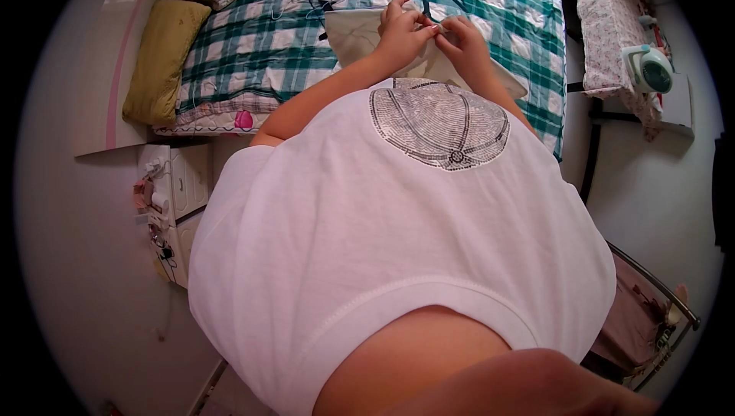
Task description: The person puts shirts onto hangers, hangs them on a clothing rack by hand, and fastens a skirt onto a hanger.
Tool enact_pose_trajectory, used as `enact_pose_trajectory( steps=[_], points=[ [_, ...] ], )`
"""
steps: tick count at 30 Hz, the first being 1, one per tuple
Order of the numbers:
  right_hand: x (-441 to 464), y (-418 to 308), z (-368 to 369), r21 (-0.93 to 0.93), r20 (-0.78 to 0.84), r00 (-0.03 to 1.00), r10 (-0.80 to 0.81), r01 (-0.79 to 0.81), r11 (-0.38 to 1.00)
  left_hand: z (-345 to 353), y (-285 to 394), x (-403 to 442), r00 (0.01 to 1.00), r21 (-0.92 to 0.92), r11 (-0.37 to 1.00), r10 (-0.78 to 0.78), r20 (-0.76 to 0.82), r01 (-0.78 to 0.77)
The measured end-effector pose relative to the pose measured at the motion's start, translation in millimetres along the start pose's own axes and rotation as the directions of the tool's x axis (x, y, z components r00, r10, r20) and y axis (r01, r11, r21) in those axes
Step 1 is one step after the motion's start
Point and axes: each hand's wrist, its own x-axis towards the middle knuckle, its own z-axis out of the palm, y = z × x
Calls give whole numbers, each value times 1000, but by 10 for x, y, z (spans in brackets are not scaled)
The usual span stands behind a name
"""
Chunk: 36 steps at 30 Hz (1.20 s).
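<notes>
Two bare hands, the left hand (402,33) and the right hand (465,39), meet above a flat cream fabric piece (354,33) on a green-and-white plaid quilt (295,52). The fingers of each are pinched together, their tips close to the other's; what they pinch is too small to tell. Just beyond lies a dark teal looped strip (427,8).
</notes>
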Motion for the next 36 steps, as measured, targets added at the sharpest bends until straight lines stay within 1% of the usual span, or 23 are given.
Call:
enact_pose_trajectory(
  steps=[2,5,8,11,14,15,16,17,19,20,21,23,24,25,27,28,29,31,32,33,35,36],
  points=[
    [-8,-62,-10,-103,-47,998,-49,44,994,-21,37,6,999,31,999,-41,-5,41],
    [-17,-65,0,-157,-61,994,-86,76,985,-61,27,29,999,93,996,-3,36,-1],
    [-18,-16,-14,-101,-23,997,-76,73,992,-37,-181,98,993,-134,989,-45,105,59],
    [13,100,-83,100,104,995,-1,-9,995,-255,-162,121,986,-173,984,55,160,-27],
    [4,134,-132,203,152,988,20,-51,978,-383,-150,138,994,-143,988,62,88,-49],
    [1,136,-151,220,169,985,17,-54,974,-443,-160,151,985,-7,988,154,74,-154],
    [2,136,-174,235,187,982,13,-57,970,-507,-176,169,966,130,958,247,72,-255],
    [5,141,-195,251,204,979,7,-59,966,-555,-195,179,938,264,900,337,82,-347],
    [-9,159,-227,268,207,978,-16,-41,963,-618,-242,170,939,86,965,217,267,-248],
    [-19,163,-246,276,208,978,-30,-29,961,-642,-267,166,918,5,983,168,360,-182],
    [-31,157,-272,264,226,974,-22,-39,964,-646,-322,152,899,-13,995,96,427,-100],
    [-32,129,-332,241,250,968,-14,-48,969,-604,-500,132,831,-25,998,-32,555,55],
    [-14,95,-369,268,246,969,17,-85,960,-565,-555,102,869,-156,987,45,493,37],
    [-29,45,-404,295,242,969,50,-122,948,-613,-438,82,903,-49,999,9,429,13],
    [-43,8,-480,351,241,963,120,-202,914,-662,-402,116,918,46,998,-59,393,45],
    [-28,141,-454,407,154,985,82,-139,903,-686,-374,130,926,56,998,-59,372,41],
    [-17,197,-529,379,197,974,110,-179,908,-713,-340,143,935,66,997,-59,351,39],
    [25,70,-710,317,282,944,173,-262,912,-757,-294,159,944,62,997,-60,326,42],
    [27,178,-735,263,348,928,136,-235,936,-776,-284,158,945,48,998,-60,322,47],
    [25,245,-748,223,398,897,192,-298,928,-789,-282,149,946,34,998,-61,318,53],
    [19,339,-750,139,490,818,302,-416,899,-814,-287,140,943,58,998,-24,331,4],
    [5,338,-752,157,465,841,276,-385,909,-825,-288,161,942,70,997,-2,335,-23]
  ],
)
